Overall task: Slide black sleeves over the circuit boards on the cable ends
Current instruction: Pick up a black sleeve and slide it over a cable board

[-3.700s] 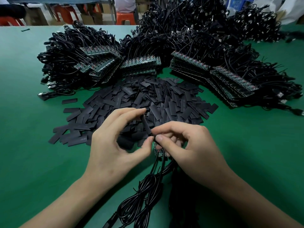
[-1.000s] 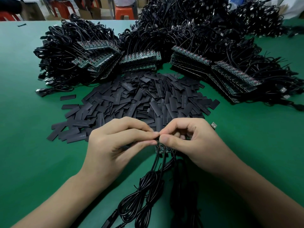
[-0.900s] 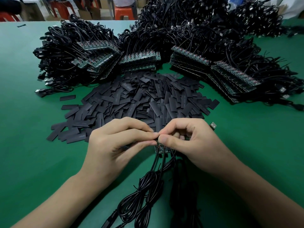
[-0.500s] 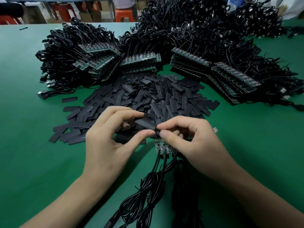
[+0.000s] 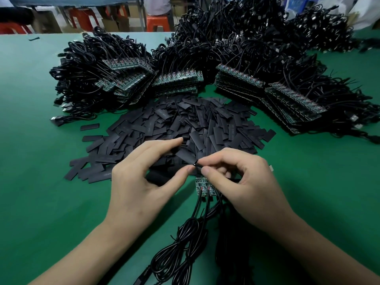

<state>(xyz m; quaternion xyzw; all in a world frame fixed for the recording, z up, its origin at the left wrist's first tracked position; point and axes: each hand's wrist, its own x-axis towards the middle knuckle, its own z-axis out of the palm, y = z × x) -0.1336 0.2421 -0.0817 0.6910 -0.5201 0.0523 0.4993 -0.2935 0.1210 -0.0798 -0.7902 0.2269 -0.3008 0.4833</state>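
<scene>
Black sleeve [image 5: 184,156], pinched in the left hand [image 5: 139,182], meets green cable-end circuit boards [image 5: 202,187] gripped by the right hand [image 5: 244,182].

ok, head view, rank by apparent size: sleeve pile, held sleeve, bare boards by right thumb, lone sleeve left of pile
1. sleeve pile
2. bare boards, held sleeve: look alike, both partly hidden, not ranked
3. lone sleeve; farther off, so unsure against the held one

Single head-worn view, forward and down, close over both hands [image 5: 185,182], green table [image 5: 41,182] beyond.
</scene>
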